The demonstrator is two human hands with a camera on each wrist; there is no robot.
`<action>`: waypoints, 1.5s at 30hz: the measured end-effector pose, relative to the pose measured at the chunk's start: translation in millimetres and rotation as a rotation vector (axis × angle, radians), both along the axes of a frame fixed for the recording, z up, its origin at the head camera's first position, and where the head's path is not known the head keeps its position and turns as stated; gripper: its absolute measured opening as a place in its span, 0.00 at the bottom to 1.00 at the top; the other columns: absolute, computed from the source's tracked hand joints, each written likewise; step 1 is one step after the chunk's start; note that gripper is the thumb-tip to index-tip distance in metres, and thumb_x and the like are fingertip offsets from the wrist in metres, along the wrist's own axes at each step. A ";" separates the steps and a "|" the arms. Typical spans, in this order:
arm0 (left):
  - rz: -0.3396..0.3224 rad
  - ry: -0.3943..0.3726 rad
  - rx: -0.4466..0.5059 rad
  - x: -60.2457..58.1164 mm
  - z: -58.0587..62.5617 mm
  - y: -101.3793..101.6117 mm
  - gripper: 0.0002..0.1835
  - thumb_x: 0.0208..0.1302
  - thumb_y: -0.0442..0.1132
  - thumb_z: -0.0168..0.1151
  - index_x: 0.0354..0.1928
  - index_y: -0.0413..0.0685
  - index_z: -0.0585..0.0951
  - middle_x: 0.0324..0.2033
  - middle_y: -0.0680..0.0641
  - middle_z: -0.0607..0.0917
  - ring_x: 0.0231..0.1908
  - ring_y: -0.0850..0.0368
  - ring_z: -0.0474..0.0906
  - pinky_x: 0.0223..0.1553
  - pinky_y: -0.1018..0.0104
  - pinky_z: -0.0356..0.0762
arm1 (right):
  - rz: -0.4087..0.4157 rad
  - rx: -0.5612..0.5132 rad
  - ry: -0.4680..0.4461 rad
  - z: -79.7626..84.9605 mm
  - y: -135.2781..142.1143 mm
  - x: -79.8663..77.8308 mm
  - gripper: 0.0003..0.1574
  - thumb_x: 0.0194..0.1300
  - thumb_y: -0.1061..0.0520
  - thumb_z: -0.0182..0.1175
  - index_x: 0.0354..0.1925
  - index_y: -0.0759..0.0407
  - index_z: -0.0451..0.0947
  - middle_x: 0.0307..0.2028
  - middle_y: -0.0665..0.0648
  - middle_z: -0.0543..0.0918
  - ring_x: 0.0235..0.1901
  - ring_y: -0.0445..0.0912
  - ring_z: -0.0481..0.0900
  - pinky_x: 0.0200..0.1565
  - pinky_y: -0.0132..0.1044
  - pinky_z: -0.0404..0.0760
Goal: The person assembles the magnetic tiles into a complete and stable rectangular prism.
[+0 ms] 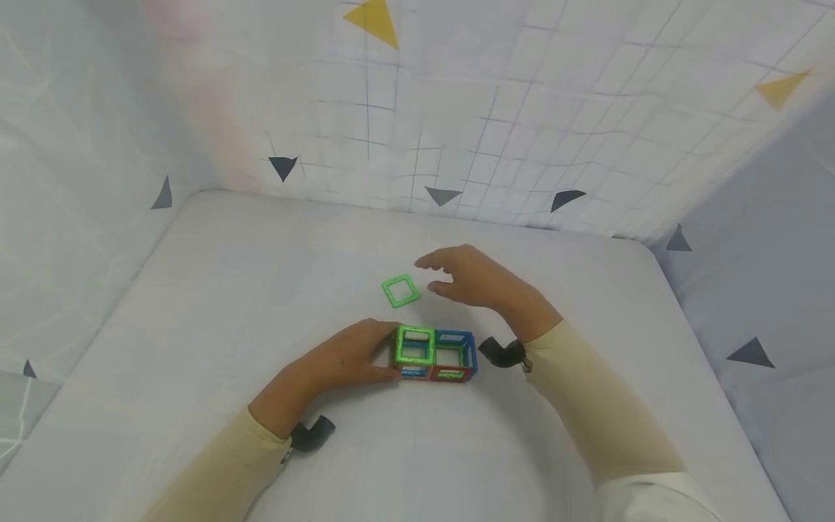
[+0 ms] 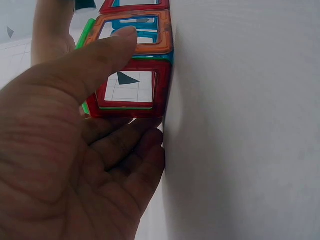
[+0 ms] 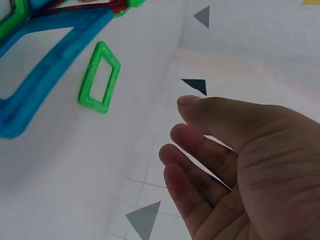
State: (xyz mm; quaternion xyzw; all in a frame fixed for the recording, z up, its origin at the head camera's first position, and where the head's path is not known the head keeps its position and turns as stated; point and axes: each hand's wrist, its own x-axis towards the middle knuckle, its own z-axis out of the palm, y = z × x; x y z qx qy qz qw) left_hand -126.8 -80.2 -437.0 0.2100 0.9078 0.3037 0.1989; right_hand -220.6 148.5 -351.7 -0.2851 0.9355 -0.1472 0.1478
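Note:
A box of magnetic tiles [image 1: 433, 366], built as two joined cubes, stands on the white surface. A green square tile [image 1: 401, 344] tops its left cube, and the right cube has an open top with blue and red sides. My left hand [image 1: 352, 355] grips the left end, thumb against an orange tile [image 2: 165, 35] on the near side and fingers behind. One loose green tile [image 1: 407, 301] lies flat beyond the box. Just right of it hovers my right hand [image 1: 466, 279], thumb and fingers spread apart, holding nothing.
The white table [image 1: 313, 246] has rounded far corners. Behind it rises a white cloth wall [image 1: 489, 123] with thin grid lines and dark and yellow triangles. Black curved wrist mounts [image 1: 502, 353] stick out from both sleeves.

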 end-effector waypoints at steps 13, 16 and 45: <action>-0.022 0.007 0.004 -0.3 0.7 1.7 0.43 0.53 0.55 0.76 0.70 0.56 0.70 0.62 0.56 0.77 0.64 0.58 0.69 0.67 0.57 0.70 | 0.019 0.037 -0.063 -6.1 -20.0 -20.0 0.33 0.66 0.54 0.65 0.68 0.49 0.72 0.65 0.55 0.76 0.63 0.52 0.74 0.61 0.46 0.77; -0.029 0.016 0.006 -0.8 0.8 1.9 0.43 0.53 0.55 0.76 0.70 0.55 0.70 0.62 0.55 0.77 0.64 0.58 0.69 0.67 0.57 0.70 | 0.012 0.044 -0.086 -6.6 -25.0 -23.8 0.33 0.66 0.55 0.65 0.68 0.49 0.72 0.65 0.55 0.76 0.63 0.51 0.74 0.62 0.46 0.76; -0.020 0.024 0.016 -0.3 2.2 -1.1 0.42 0.53 0.54 0.76 0.70 0.55 0.70 0.64 0.54 0.76 0.67 0.57 0.68 0.69 0.57 0.66 | 0.094 0.226 -0.112 -24.4 -64.7 -32.1 0.36 0.61 0.58 0.66 0.67 0.46 0.73 0.68 0.49 0.73 0.67 0.47 0.68 0.68 0.44 0.68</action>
